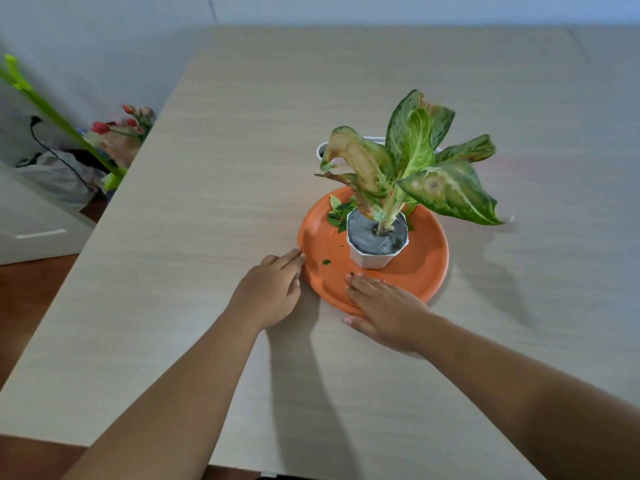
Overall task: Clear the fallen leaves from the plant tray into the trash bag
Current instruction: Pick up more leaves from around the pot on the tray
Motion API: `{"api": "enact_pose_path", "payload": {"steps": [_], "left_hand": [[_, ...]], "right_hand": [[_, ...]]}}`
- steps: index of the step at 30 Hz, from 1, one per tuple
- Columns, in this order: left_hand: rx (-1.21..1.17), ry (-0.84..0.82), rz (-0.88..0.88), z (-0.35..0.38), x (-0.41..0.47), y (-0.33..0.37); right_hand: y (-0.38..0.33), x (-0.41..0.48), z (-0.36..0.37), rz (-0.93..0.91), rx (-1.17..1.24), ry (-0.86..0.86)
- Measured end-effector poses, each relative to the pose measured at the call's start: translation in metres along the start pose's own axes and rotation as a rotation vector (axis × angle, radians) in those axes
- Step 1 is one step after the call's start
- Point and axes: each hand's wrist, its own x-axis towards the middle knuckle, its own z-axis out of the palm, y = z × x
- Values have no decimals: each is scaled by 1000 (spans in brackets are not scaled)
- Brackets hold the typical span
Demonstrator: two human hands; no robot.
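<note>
- Off the left edge of the table (214, 202), down on the floor, lay a crumpled pale plastic bag (59, 178) among some artificial flowers (121, 133); I took it for the trash bag, though I could not be sure, and it sat well apart from the work
- The left hand (273, 289) rested on the table with its fingers loosely together, their tips touching the tray's left rim; it held nothing and looked to be steadying the tray
- The orange tray (426, 268) stood near the middle of the table, with most of the fallen leaves (341, 213) heaped at its far left, tight against the white pot (372, 256)
- A single green scrap (326, 261) lay on the bare orange, and a smaller fleck (352, 274) sat just beyond the right fingertips
- The right hand (384, 306) lay flat and spread, palm down across the near rim, gripping nothing
- To my eye the step was sweeping or pinching up the near scraps: best to keep the left hand braced on the rim so the tray would not slide, gather the bits into one pile, then pinch them together
- The drooping plant (415, 161) overhung the tray's right side, so reaching for the far heap from the left seemed wiser than going under the foliage and tipping the pot
</note>
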Motion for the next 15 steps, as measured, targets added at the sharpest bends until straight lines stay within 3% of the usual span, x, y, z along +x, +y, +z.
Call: {"api": "enact_pose_path", "payload": {"steps": [4,8,15], "left_hand": [[-12,19,12,1,0,-2],[-10,-3,25,3,2,-5],[-5,16,-3,4,1,-3]], "right_hand": [[-2,0,-7,-31,-23,100],[-17,41,-18,-6,148,153],[-3,31,-5,-90,19,-1]]}}
